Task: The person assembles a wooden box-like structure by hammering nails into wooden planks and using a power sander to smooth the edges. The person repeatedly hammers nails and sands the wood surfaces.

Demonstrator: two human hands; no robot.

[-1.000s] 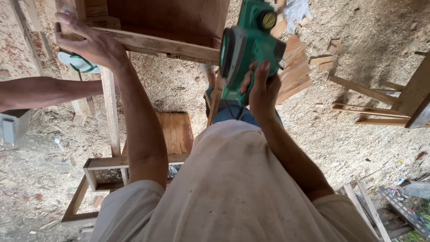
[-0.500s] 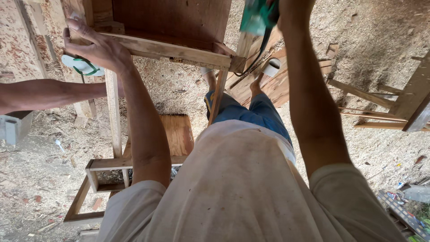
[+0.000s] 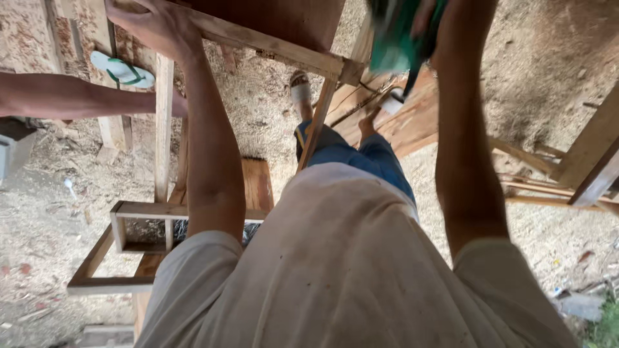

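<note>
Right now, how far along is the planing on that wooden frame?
Done: sawdust covers the ground. In hand: left hand steadies the frame rail; right hand holds the green power tool, blurred, near the rail's end. How much is left is unclear.
</note>
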